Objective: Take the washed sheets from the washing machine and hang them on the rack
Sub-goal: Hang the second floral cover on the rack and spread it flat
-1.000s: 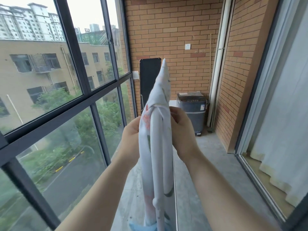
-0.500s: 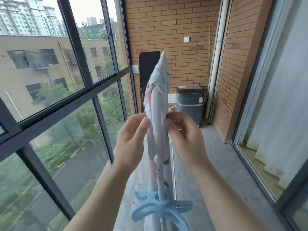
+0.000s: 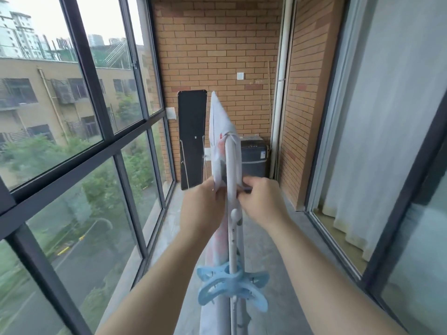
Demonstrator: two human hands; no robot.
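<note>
Progress: sheet (image 3: 221,141) was already out of the washing machine (image 3: 252,155) and draped over the rack pole (image 3: 231,170); the hanging looked nearly done, with smoothing and perhaps clipping left.
Sheet place: along the pole, running from the person towards twelve o'clock.
Left hand (image 3: 205,201): pinched the sheet's edge on the pole's nine o'clock side.
Right hand (image 3: 263,199): pinched fabric on the three o'clock side.
Clip: blue clip (image 3: 232,286) clamped on the pole at six o'clock of the hands.
Counts: one sheet, one pole, one clip, one machine.
Unknown: whether more sheets waited inside the machine.
</note>
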